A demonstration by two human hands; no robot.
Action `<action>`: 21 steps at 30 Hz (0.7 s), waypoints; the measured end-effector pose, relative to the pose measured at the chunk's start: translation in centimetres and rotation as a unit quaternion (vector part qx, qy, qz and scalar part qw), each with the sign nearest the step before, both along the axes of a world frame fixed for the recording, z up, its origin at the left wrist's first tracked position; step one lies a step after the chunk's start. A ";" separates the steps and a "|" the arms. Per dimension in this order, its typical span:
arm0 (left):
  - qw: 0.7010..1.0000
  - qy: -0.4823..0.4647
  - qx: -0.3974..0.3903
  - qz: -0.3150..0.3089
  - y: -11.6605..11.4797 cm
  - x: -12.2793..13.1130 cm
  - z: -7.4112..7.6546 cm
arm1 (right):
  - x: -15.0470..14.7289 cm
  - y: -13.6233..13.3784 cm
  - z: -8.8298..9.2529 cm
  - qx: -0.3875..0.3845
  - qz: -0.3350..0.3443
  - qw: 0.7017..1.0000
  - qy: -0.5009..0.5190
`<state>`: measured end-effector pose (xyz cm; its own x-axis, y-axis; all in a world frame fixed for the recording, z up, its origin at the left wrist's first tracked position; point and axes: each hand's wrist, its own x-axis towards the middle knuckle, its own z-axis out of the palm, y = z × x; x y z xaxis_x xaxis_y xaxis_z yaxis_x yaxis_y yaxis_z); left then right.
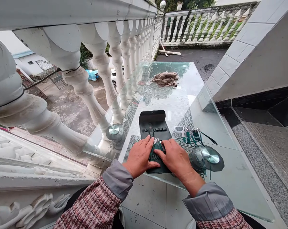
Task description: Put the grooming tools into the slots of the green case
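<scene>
Apparently light and pliable, the black case (152, 120) lies on the glass desk (232, 178), best held by its side edges, with left hand (140, 155) and right hand (176, 156) over its slim tools (157, 145), though whether either grip pinches one is unclear.

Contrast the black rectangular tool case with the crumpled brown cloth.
The tool case is plain black; the cloth is mottled brown. The case lies unfolded; the cloth lies bunched. Left hand and right hand are on the case, not the cloth. Both lie on the glass table.
</scene>
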<state>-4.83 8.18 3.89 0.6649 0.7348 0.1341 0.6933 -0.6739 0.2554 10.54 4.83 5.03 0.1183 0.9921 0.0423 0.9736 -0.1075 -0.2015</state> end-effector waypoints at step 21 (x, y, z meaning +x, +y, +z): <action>1.000 0.000 0.007 -0.006 0.0 -0.1 -0.5 | -0.2 3.3 0.0 -0.006 -0.047 0.987 0.152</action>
